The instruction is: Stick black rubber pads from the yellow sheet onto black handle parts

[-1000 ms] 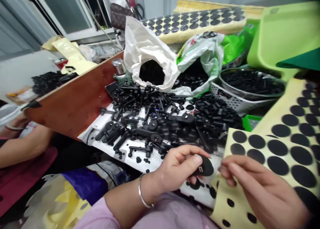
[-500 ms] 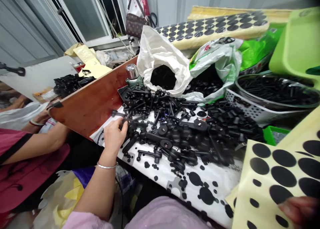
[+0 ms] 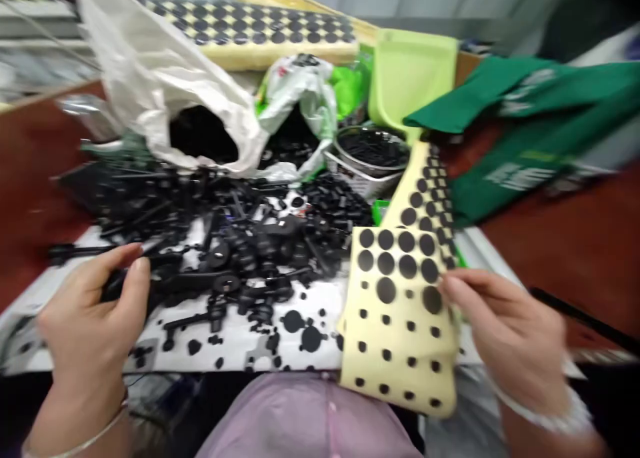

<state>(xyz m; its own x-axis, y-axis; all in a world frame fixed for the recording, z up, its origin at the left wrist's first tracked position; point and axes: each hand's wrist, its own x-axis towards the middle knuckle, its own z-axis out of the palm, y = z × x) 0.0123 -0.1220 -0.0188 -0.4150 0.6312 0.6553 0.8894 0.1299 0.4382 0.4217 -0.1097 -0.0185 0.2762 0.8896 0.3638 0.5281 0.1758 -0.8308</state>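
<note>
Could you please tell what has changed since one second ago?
The left hand moved left to the black parts; the disc it held no longer shows there. The right hand went from the left side of the yellow sheet to its right edge. The white bag stayed behind the parts.
</note>
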